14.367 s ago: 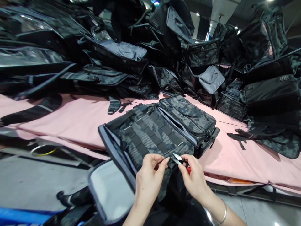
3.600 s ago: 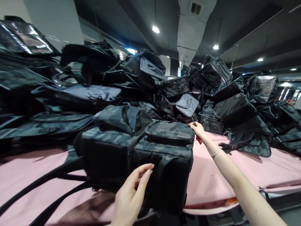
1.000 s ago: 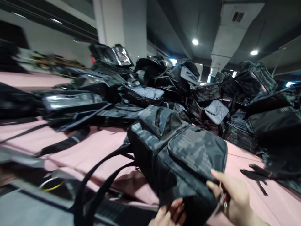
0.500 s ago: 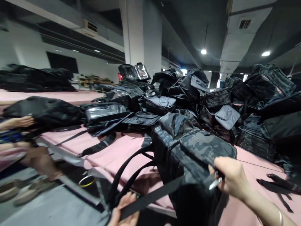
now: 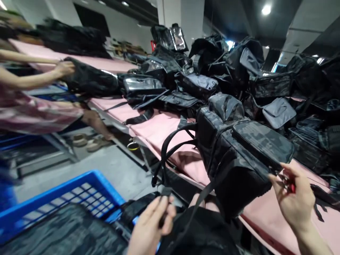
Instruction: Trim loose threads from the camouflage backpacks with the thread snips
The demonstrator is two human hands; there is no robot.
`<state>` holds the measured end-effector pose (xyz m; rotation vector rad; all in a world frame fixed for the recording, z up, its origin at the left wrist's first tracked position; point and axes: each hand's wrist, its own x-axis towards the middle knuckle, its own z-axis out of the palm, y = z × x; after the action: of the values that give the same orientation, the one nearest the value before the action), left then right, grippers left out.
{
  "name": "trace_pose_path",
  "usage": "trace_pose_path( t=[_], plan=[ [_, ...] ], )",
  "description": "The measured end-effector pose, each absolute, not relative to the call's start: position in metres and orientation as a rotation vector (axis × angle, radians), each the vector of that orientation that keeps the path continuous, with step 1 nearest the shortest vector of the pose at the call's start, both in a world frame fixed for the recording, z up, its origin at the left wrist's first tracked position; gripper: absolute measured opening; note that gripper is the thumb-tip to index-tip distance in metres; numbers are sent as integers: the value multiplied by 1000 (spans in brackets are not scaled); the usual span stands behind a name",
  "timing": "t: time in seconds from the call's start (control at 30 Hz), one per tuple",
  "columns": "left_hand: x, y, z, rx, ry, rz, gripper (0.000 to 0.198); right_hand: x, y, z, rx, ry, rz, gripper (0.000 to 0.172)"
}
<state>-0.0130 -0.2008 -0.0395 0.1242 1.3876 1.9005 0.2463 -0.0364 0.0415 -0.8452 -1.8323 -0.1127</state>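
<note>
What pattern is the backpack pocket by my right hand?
The pocket is grey camouflage, in the head view.

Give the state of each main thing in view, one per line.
Boxy dark-camouflage fabric backpack: lying pocket side up; front pocket looks shut.
Long black webbing straps: slack, curving down.
Small red-handled hand tool: in right hand; blades unclear.
Left hand: fingers curled; grip unclear.
Blue rectangular plastic basket: open-topped.
Square grey fabric flap: looks folded open.
</note>
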Motion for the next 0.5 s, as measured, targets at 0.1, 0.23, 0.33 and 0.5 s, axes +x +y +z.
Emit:
trace_pose_path(
  t=[0.1, 0.23, 0.33, 0.5],
  plan=[
    [30, -196, -40, 245, 1276, 1729, 39, 242, -88, 12, -840, -1940, 263, 36],
    [55, -195, -49, 313, 1233, 1627, 41, 230, -127, -21, -890, -2103, 618, 37],
    [61, -194, -53, 336, 1275, 1572, 38, 223, -127, -33, -942, -2163, 817, 28],
    [68, -194, -54, 358, 1260, 1553, 34, 219, -119, -44, -944, -2129, 906, 16]
  ],
)
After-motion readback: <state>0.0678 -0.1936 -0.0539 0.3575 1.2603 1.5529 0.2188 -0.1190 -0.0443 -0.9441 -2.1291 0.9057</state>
